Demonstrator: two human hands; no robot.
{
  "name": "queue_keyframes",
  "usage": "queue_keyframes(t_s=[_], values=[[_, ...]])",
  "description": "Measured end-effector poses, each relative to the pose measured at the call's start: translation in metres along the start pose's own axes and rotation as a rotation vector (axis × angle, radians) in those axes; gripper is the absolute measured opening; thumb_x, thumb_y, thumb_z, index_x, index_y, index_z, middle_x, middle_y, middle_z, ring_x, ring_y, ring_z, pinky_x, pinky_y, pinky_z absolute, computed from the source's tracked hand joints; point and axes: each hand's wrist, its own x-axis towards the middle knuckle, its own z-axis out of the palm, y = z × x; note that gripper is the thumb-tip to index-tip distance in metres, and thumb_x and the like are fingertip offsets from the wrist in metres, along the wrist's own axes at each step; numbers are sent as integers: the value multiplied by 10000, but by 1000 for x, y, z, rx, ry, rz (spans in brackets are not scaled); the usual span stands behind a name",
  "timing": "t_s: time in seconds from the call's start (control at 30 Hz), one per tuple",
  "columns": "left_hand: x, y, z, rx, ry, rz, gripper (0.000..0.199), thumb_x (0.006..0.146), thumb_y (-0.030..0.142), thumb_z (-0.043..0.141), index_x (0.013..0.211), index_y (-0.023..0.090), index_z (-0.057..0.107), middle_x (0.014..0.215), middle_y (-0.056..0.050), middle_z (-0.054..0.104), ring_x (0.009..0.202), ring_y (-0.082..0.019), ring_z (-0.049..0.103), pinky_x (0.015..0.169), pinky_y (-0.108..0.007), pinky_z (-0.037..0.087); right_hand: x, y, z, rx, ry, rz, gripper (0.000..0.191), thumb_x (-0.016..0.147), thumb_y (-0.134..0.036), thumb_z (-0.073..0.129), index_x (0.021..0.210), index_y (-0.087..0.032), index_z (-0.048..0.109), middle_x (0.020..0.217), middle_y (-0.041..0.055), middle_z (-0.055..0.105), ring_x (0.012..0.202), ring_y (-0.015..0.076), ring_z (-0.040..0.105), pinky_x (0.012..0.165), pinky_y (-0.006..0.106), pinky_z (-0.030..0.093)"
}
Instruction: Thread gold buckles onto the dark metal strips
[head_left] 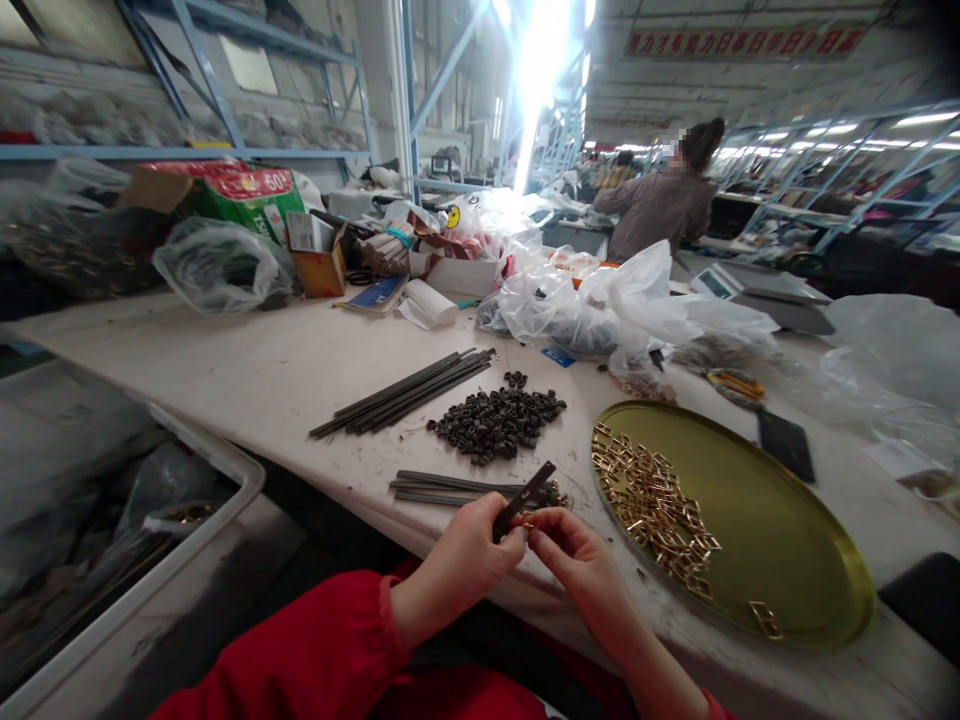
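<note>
My left hand (469, 550) is closed around a dark strap (529, 493) with small holes, which points up and to the right. Close against it, my right hand (577, 560) pinches a small gold buckle (529, 522) at the strap's lower end; fingers hide most of the buckle. Just beyond my hands lie a few dark strips (435, 485) and a small cluster of gold-and-dark pieces (556, 494). Farther back is a heap of dark strap loops (495, 422). To the right, a round gold tray (795, 560) carries many gold rectangular buckles (652, 505).
A bundle of long dark strips (405, 393) lies left of the loops. Clear plastic bags (555, 310), boxes (319, 265) and a scale (757, 290) line the table's back. A white bin (247, 480) stands at lower left. Another person (660, 205) is in the background.
</note>
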Motion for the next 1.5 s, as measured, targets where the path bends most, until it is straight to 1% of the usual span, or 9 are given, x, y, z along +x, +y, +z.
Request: queue_keyframes(t_s=[0.23,0.4,0.57,0.77,1.0,1.17,1.27,1.4,1.5], values=[[2,-3,-1,70,-33,-28,137,734,252,470,640,154,490,591,29,503,561,-105,417,505,-223,261,0,0,2,41,-83,138,270,625,-422,709,689,-183,600,684,-11,606,653,142,527,635,254,409],[1,2,-7,87,-115,-81,159,724,279,483,630,152,477,580,38,470,548,-99,389,481,-220,239,-1,0,2,92,-131,196,276,615,-411,720,688,-183,584,678,-20,583,628,126,502,602,233,392],[1,4,-10,63,-178,-100,153,708,283,487,648,144,504,574,49,447,551,-96,380,471,-211,241,-3,-5,0,88,-149,162,279,655,-428,698,654,-169,593,608,-31,548,571,105,469,557,218,380],[1,5,-11,36,-217,-81,179,734,266,453,684,129,558,583,31,488,544,-100,401,479,-209,264,-3,-6,1,154,-108,129,305,618,-421,734,734,-177,594,624,-34,574,548,96,497,537,216,398],[0,5,-11,10,-255,-51,183,742,254,457,715,128,588,611,17,536,561,-110,438,499,-208,295,0,-3,5,136,-77,65,292,627,-418,724,723,-173,598,620,-26,580,522,93,498,486,209,392],[2,1,-17,-24,-250,-7,244,817,304,399,729,147,564,623,24,524,587,-115,457,524,-205,317,1,-1,3,127,55,33,294,624,-412,725,747,-177,598,582,-33,571,488,96,489,456,215,399],[-1,-1,-27,43,-196,-13,304,863,339,328,778,158,557,648,14,542,628,-129,492,580,-215,341,1,-3,2,259,165,42,278,635,-372,730,797,-185,605,616,-27,590,550,107,528,501,220,445],[-10,0,-37,138,-257,9,263,865,302,342,774,173,553,671,10,551,641,-131,494,584,-212,332,2,-5,5,481,269,128,286,594,-302,773,816,-200,624,669,-27,610,572,86,552,510,183,474],[-13,2,-37,162,-272,39,242,864,284,355,762,181,549,676,10,553,645,-130,493,579,-205,329,2,-5,9,578,292,188,311,547,-271,799,803,-212,633,698,-30,617,570,84,567,508,179,498]])
